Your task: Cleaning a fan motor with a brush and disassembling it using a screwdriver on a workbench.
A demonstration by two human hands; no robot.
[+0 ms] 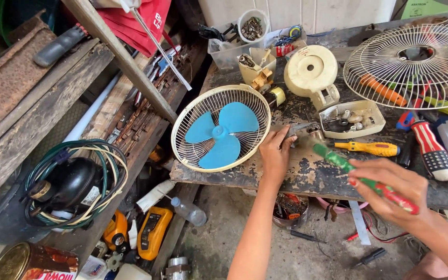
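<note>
L hand (276, 150) rests on the chipped, paint-flaked wooden bench (307, 173), fingers curled down on a small grey metal part (303, 129) w/ a shaft end; grip looks closed on it, tho the fingertips are partly hidden. R hand (392, 189) is fisted tight round a screwdriver (361, 176) w/ a ribbed green-and-red plastic handle, held slanted above the bench edge, tip toward the metal part.

Just left of L hand: round cream wire fan guard (221, 128), blue 3-blade plastic fan blade (223, 134) lying in it. Behind the part: cream plastic tray (352, 119) of small screws & bits, domed cream motor cover (311, 70). Yellow-handled screwdriver (372, 148) lies beside the tray. 2nd wire guard (415, 65) far right, over other tools.
</note>
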